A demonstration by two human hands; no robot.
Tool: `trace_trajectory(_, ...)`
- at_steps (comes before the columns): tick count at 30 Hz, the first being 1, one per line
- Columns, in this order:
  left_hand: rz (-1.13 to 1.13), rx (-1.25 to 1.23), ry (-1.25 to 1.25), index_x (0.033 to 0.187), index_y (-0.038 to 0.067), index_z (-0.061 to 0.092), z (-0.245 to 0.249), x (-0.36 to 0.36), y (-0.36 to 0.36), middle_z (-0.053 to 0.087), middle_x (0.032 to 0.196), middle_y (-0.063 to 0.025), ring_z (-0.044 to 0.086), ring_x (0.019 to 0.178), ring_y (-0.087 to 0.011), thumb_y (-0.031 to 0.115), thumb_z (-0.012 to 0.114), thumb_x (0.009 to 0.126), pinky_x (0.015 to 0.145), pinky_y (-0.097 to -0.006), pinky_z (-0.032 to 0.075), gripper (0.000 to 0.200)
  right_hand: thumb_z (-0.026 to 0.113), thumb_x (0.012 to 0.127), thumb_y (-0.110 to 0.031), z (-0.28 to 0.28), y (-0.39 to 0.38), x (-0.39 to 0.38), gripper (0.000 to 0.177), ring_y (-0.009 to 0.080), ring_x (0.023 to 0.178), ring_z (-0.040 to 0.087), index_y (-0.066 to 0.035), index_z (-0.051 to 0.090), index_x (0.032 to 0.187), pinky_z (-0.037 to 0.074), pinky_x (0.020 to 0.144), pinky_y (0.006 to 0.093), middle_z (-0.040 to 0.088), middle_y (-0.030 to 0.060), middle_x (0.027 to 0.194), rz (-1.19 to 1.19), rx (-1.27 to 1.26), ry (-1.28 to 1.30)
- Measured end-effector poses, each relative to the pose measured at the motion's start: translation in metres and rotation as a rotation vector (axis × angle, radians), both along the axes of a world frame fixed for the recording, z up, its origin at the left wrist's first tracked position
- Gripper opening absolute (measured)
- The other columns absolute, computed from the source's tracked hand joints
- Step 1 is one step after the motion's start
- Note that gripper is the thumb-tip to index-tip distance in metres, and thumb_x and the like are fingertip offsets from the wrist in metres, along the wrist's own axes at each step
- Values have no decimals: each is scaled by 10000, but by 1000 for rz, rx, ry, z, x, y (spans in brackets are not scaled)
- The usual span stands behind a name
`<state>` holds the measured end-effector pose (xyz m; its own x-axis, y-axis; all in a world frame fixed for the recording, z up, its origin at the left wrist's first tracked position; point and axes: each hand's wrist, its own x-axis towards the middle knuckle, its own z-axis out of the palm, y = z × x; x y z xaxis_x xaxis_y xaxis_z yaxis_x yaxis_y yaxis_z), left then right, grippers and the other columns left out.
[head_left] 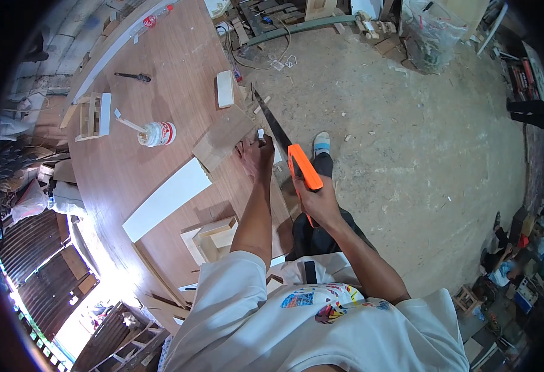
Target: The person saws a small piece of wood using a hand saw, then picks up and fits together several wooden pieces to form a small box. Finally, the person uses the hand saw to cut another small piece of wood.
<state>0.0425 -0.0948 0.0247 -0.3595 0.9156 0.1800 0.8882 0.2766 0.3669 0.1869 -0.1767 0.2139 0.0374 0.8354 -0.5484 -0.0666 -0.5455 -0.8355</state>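
My right hand [317,201] is wrapped around the orange handle of a handsaw [279,131]. Its dark blade points forward and left, past the table edge. My left hand [256,155] is at the table's edge, its fingers bent and pressed down. A small white piece [261,133] shows at its fingertips, and a white strip [277,152] shows between that hand and the saw. What lies under the palm is hidden. Just left of the hand is a bare wooden board [223,137]. A long white board [166,198] lies nearer to me, and a white block [225,88] sits farther off.
On the wood-grain table [179,68] stand a white jar [157,133] with a stick in it, a small wooden frame [92,116] and a wooden box-like piece [210,239]. A clear bottle [154,18] lies at the far edge. Another person [502,270] is at far right.
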Motion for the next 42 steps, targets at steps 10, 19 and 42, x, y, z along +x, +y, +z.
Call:
trace_trajectory(10,-66,135,61,770,82,729,-12,-5,-1,629,1002,-107,544,1059,-316,280,666,721,990,-465,371,214,600,877,-101,-16,-9,-19,152,63,626,444,37,585,814,402,570,267,501,8,630,122,169,-144)
trace_trajectory(19,-63,17,1,781,107,730,-3,-11,1,612,1046,-82,519,1129,-288,241,661,685,1027,-461,346,179,623,842,-124,-13,-11,-27,196,199,560,515,56,584,774,437,558,330,527,132,592,182,185,-188)
trace_trajectory(42,-29,-149,-96,713,114,712,2,-6,-4,603,1042,-66,495,1154,-268,242,648,676,1047,-450,303,148,644,796,-134,-9,-6,-25,212,370,573,623,71,592,770,467,551,398,558,237,605,246,154,-202)
